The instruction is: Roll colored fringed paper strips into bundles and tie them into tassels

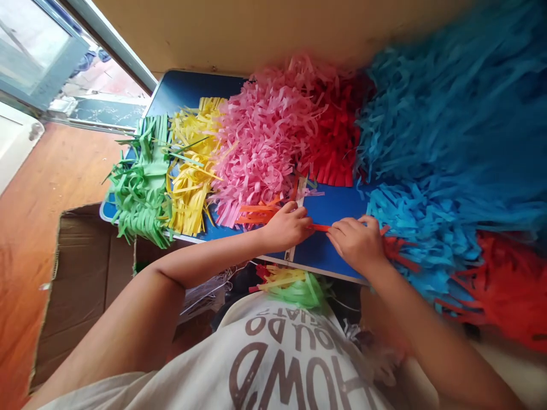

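Between my two hands a thin, twisted orange-red strip of fringed paper (319,227) is stretched over the blue table (331,202). My left hand (288,226) is closed on one end, and orange fringe spreads out to its left. Closed on the other end is my right hand (358,238), with more red-orange fringe (400,253) sticking out beyond it. Pink fringed paper (260,148) is heaped just behind my left hand. Light blue fringed paper (421,228) lies to the right of my right hand.
Green (147,176) and yellow fringed paper (194,182) lie at the table's left end. Red fringe (335,148) sits at the back, by a large blue pile (465,119). More red-orange fringe (513,290) is at right. A cardboard box (85,279) stands below left; coloured strips (299,287) rest on my lap.
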A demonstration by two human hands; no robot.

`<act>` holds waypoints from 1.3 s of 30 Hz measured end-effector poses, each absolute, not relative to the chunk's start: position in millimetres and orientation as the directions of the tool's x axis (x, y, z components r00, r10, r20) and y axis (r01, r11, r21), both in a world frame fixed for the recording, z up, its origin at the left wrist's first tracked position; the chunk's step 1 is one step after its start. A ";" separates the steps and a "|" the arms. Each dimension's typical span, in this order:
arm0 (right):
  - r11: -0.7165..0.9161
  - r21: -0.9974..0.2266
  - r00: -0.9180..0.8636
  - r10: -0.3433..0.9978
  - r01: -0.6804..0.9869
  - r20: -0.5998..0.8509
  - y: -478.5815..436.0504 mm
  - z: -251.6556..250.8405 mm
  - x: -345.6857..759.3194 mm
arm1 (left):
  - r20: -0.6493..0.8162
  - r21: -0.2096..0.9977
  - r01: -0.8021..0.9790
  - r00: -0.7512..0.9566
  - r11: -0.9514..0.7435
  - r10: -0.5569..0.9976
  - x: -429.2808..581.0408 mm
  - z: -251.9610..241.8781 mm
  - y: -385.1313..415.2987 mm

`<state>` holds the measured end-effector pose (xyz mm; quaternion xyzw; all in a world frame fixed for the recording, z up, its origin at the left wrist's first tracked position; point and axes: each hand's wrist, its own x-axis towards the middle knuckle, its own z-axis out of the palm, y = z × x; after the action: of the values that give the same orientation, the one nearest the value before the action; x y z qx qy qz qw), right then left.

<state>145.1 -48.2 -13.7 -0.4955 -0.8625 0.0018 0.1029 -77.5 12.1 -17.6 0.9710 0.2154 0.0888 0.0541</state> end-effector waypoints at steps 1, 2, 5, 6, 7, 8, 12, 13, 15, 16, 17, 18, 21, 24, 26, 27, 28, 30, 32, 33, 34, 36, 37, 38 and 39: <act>0.514 -0.092 -0.495 0.852 0.853 0.172 -46.4 -15.9 144.2 | 0.156 0.140 0.409 0.890 -0.902 0.428 -76.3 -19.1 11.4; 0.519 -0.086 -0.501 0.848 0.850 0.172 -44.1 -17.9 144.1 | 0.162 0.136 0.418 0.885 -0.898 0.436 -74.8 -20.6 10.7; 0.512 -0.125 -0.481 0.851 0.850 0.210 -38.5 -19.8 143.8 | 0.187 0.115 0.457 0.862 -0.882 0.471 -69.7 -25.1 8.8; 0.498 -0.143 -0.461 0.857 0.855 0.230 -38.0 -18.9 142.4 | 0.196 0.108 0.465 0.857 -0.879 0.477 -68.2 -26.2 8.4; 0.483 -0.152 -0.440 0.864 0.862 0.246 -38.5 -17.6 140.2 | 0.204 0.101 0.471 0.852 -0.876 0.481 -66.9 -27.0 8.0; 0.469 -0.145 -0.426 0.869 0.871 0.253 -39.8 -16.3 137.2 | 0.215 0.095 0.478 0.847 -0.873 0.487 -66.0 -27.4 7.7; 0.429 -0.036 -0.405 0.875 0.903 0.265 -50.4 -17.7 125.9 | 0.272 0.086 0.485 0.829 -0.871 0.488 -66.6 -28.4 5.8; 0.427 -0.022 -0.405 0.872 0.904 0.276 -53.5 -19.6 125.9 | 0.280 0.092 0.476 0.830 -0.875 0.482 -68.0 -29.2 5.1; 0.434 -0.016 -0.409 0.860 0.901 0.305 -60.1 -24.0 131.0 | 0.278 0.123 0.482 0.822 -0.867 0.497 -72.6 -31.8 3.5; 0.438 -0.021 -0.410 0.856 0.899 0.314 -63.4 -26.0 135.7 | 0.265 0.144 0.492 0.817 -0.858 0.513 -75.8 -33.4 2.6; 0.438 -0.033 -0.405 0.855 0.898 0.324 -66.7 -27.8 141.1 | 0.244 0.165 0.502 0.813 -0.849 0.529 -79.5 -35.1 1.6; 0.433 -0.050 -0.394 0.858 0.900 0.330 -69.7 -29.2 147.0 | 0.218 0.184 0.509 0.813 -0.841 0.540 -83.5 -36.7 0.5; 0.398 -0.128 -0.339 0.880 0.908 0.334 -75.2 -32.7 163.1 | 0.144 0.256 0.500 0.827 -0.827 0.544 -95.7 -40.1 -1.5; 0.355 -0.249 -0.273 0.910 0.901 0.311 -74.2 -36.9 174.0 | 0.132 0.377 0.517 0.791 -0.768 0.598 -104.8 -42.7 0.1; 0.320 -0.355 -0.229 0.934 0.878 0.275 -71.1 -39.9 178.4 | 0.139 0.472 0.511 0.762 -0.719 0.633 -108.5 -44.6 2.9; 0.305 -0.399 -0.214 0.943 0.865 0.256 -69.5 -41.0 179.9 | 0.147 0.515 0.494 0.754 -0.700 0.640 -109.7 -45.5 4.3; 0.293 -0.432 -0.203 0.949 0.853 0.241 -67.9 -41.9 180.9 | 0.159 0.551 0.471 0.752 -0.689 0.640 -110.4 -46.3 5.5; 0.275 -0.465 -0.189 0.956 0.842 0.224 -65.8 -42.4 181.9 | 0.193 0.597 0.432 0.741 -0.676 0.644 -110.8 -47.4 6.9; 0.260 -0.471 -0.180 0.961 0.843 0.208 -64.9 -41.5 181.5 | 0.215 0.608 0.428 0.723 -0.669 0.657 -109.9 -47.6 6.8; 0.252 -0.472 -0.178 0.964 0.845 0.197 -64.7 -40.6 181.0 | 0.215 0.602 0.439 0.715 -0.667 0.665 -109.0 -47.5 6.4; 0.243 -0.472 -0.176 0.968 0.848 0.181 -64.5 -39.7 180.2 | 0.208 0.591 0.458 0.709 -0.664 0.674 -107.9 -47.2 5.9; 0.217 -0.469 -0.169 0.975 0.856 0.142 -63.4 -37.3 178.1 | 0.186 0.556 0.499 0.705 -0.665 0.685 -105.3 -45.8 5.0; 0.197 -0.463 -0.162 0.980 0.864 0.115 -62.2 -36.0 176.8 | 0.167 0.535 0.519 0.709 -0.667 0.686 -104.0 -44.6 4.7; 0.171 -0.455 -0.152 0.985 0.874 0.080 -60.4 -34.5 175.5 | 0.142 0.513 0.540 0.713 -0.667 0.686 -102.7 -43.0 4.5; 0.139 -0.444 -0.137 0.990 0.885 0.038 -58.0 -32.8 174.4 | 0.113 0.488 0.564 0.716 -0.666 0.689 -101.4 -40.9 4.3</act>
<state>174.4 -58.0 -32.8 -0.6363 -0.7367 0.1601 0.1638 -101.4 4.3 -40.9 0.9010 0.3475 0.1455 0.2150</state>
